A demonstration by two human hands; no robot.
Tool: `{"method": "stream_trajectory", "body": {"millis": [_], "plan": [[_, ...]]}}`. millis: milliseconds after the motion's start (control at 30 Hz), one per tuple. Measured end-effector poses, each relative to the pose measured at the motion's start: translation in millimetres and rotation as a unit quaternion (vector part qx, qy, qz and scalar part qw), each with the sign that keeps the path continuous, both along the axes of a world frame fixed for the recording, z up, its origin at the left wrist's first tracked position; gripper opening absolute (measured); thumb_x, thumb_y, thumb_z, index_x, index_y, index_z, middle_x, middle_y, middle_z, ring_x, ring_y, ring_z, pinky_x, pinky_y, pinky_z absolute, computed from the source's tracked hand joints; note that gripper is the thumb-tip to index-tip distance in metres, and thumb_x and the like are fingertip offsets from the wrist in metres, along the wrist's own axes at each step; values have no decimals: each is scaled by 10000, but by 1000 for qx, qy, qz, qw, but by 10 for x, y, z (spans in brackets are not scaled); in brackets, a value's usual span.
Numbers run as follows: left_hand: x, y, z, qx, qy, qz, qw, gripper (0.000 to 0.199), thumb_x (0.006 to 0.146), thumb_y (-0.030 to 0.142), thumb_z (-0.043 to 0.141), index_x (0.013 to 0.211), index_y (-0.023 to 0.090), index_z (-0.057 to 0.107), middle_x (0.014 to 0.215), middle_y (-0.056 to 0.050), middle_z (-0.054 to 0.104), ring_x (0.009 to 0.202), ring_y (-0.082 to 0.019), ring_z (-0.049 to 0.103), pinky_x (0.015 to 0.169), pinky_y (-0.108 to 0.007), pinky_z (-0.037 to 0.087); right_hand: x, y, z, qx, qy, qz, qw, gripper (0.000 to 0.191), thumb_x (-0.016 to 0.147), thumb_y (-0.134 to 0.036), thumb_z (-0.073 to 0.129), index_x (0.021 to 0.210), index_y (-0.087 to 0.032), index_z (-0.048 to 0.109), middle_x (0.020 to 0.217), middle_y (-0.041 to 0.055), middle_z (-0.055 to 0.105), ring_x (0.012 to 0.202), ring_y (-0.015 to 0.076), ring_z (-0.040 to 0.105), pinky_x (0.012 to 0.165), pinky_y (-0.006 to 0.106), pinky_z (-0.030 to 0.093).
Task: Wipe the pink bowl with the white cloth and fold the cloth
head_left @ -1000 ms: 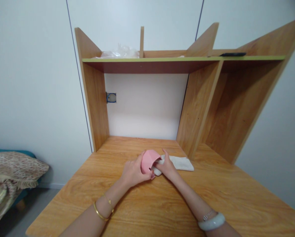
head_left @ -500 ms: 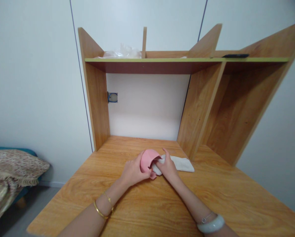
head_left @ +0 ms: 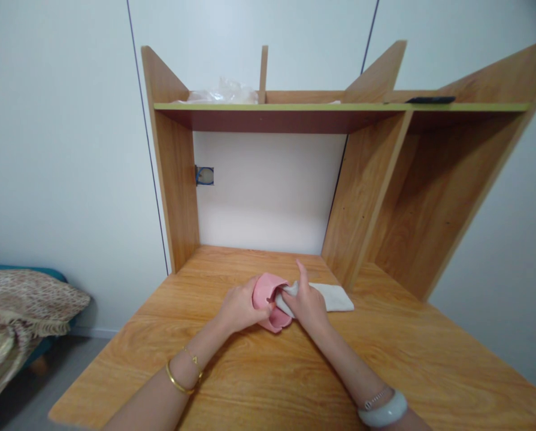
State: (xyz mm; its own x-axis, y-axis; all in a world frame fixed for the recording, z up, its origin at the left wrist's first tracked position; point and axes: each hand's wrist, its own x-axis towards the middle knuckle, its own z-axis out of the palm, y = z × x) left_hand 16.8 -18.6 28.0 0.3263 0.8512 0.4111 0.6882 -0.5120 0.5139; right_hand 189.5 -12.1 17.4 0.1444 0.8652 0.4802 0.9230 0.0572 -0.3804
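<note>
My left hand (head_left: 243,306) is closed round the side of a pink bowl-like vessel (head_left: 266,291) with a notched, wavy rim. The vessel is tipped on its side, its opening facing right, just over the wooden desk (head_left: 268,371). In my right hand (head_left: 310,304) is one end of a white cloth (head_left: 333,297), bunched at the vessel's mouth. The cloth's other end lies flat on the desk to the right. My right thumb points up; the fingertips are partly hidden by cloth and rim.
Wooden shelving (head_left: 268,109) rises at the back of the desk. A clear plastic bag (head_left: 225,93) and a flat black object (head_left: 430,100) lie on its top shelf. An open wall socket box (head_left: 205,175) shows at the back left. A patterned blanket (head_left: 29,299) covers furniture at far left.
The pink vessel has turned in my left hand, so more of its inner lower wall and rim shows. My right hand stays at its mouth with the cloth, thumb raised higher.
</note>
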Motion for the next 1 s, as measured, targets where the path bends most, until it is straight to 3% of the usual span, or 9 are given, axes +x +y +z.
{"method": "stream_trajectory", "body": {"millis": [133, 267, 367, 600, 733, 833, 1000], "plan": [[1, -15, 42, -1, 33, 4, 999, 590, 669, 432, 558, 1200, 184, 481, 986, -76, 644, 835, -248, 604, 724, -317, 463, -3, 27, -39, -28, 38, 9, 999, 784, 732, -401, 502, 1355, -99, 135, 639, 52, 612, 629, 228, 596, 510, 248, 320], [2, -22, 21, -4, 16, 13, 1000, 685, 680, 535, 541, 1261, 193, 420, 1089, -97, 603, 929, -280, 579, 809, -362, 431, 18, 82, -119, -56, 111, 77, 989, 732, 744, -357, 478, 1347, -99, 153, 684, 60, 621, 640, 214, 593, 525, 244, 350], [-22, 17, -51, -17, -45, 0, 999, 692, 716, 541, 510, 1303, 212, 348, 1145, -93, 567, 994, -272, 546, 853, -371, 403, 37, 110, -168, -43, 150, 104, 982, 681, 746, -323, 459, 1333, -98, 198, 681, 55, 612, 618, 200, 581, 523, 242, 370], [-58, 165, -216, -82, -229, -74, 967, 656, 847, 551, 271, 1360, 157, 161, 1003, -79, 590, 904, -196, 561, 848, -347, 399, 29, 135, -169, 13, 242, 65, 968, 657, 691, -301, 485, 1295, -118, 299, 665, 21, 605, 563, 181, 560, 532, 258, 412], [9, 155, -261, -96, -269, -112, 952, 803, 751, 578, 473, 1355, 159, 150, 1147, -120, 519, 1012, -220, 516, 881, -351, 390, 31, 182, -206, 58, 322, 50, 944, 665, 658, -296, 506, 1276, -129, 326, 884, 72, 626, 719, 193, 595, 634, 281, 455], [81, 104, -280, -114, -264, -115, 951, 909, 653, 525, 627, 1344, 176, 150, 1194, -124, 489, 1018, -222, 516, 845, -341, 430, 21, 209, -259, 52, 354, 81, 930, 668, 671, -291, 497, 1284, -120, 294, 952, 96, 615, 774, 191, 598, 662, 286, 466], [128, 45, -228, -131, -265, -107, 949, 749, 739, 449, 564, 1313, 171, 169, 1111, -94, 547, 835, -158, 585, 719, -300, 493, -35, 207, -269, 20, 335, 104, 936, 677, 677, -295, 512, 1286, -119, 272, 953, 92, 615, 830, 189, 597, 703, 289, 461]]}}
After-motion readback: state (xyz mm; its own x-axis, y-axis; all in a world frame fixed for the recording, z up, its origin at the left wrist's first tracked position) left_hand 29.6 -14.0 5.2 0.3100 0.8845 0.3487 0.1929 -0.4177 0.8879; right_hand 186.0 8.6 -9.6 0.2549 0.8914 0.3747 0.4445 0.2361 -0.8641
